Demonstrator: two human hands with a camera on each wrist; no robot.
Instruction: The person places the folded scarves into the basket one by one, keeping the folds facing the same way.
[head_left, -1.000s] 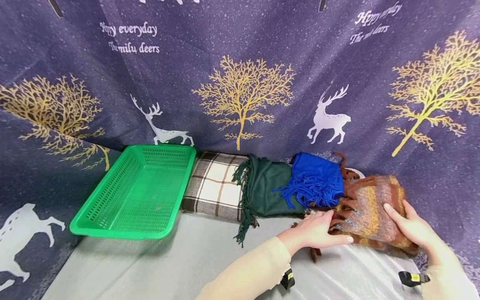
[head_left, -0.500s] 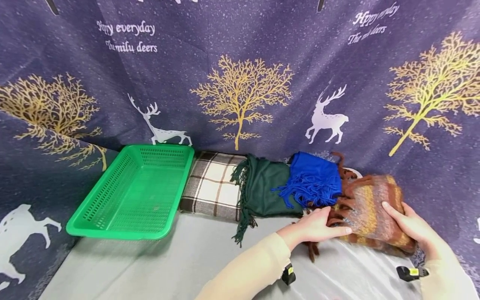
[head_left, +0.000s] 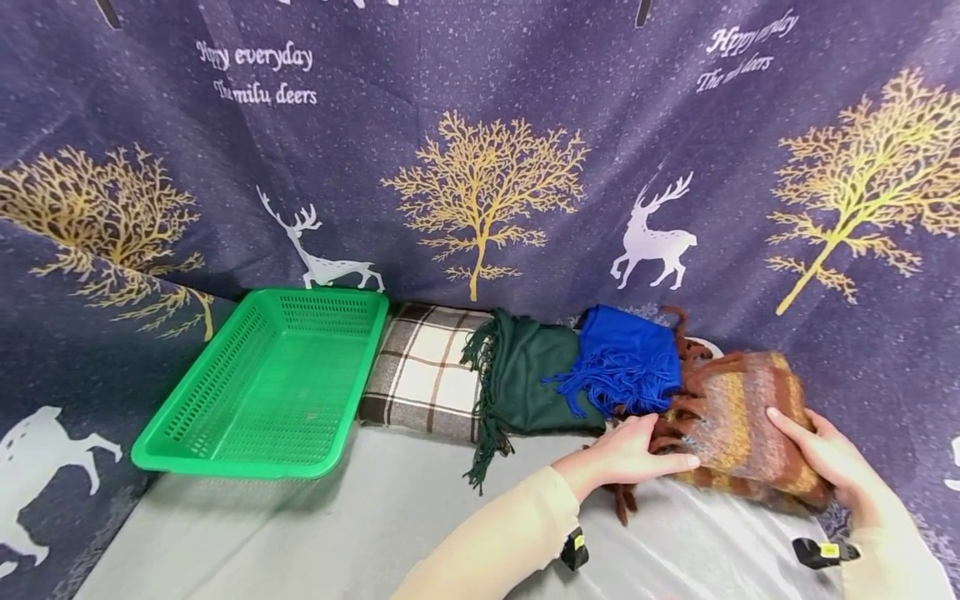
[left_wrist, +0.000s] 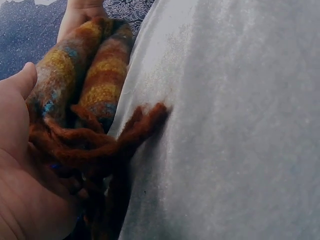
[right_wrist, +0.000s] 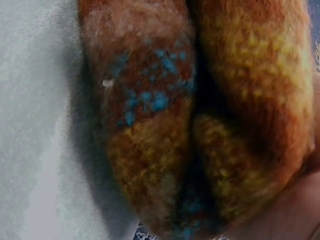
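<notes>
A folded fuzzy scarf [head_left: 746, 417], striped in brown, mustard and grey, lies at the right end of the table, with brown fringe toward its left. My left hand [head_left: 618, 457] holds that fringed end, its thumb out along the near side; the fingers [left_wrist: 45, 200] disappear behind the fringe in the left wrist view. At the opposite end my right hand [head_left: 828, 454] grips the folded edge, thumb on top and the other fingers mostly hidden. The right wrist view shows the stacked folds [right_wrist: 150, 100] close up, with blue flecks.
Left of the striped scarf lie a fringed blue scarf [head_left: 630, 350], a dark green fringed scarf [head_left: 543, 379] and a folded plaid cloth [head_left: 431, 367]. A green plastic basket [head_left: 240, 475] stands at far left. A printed curtain [head_left: 525, 75] hangs behind the table [head_left: 337, 542].
My left thumb has shifted slightly toward the back at the fringed end. The right hand keeps its hold, and the striped scarf has barely moved.
</notes>
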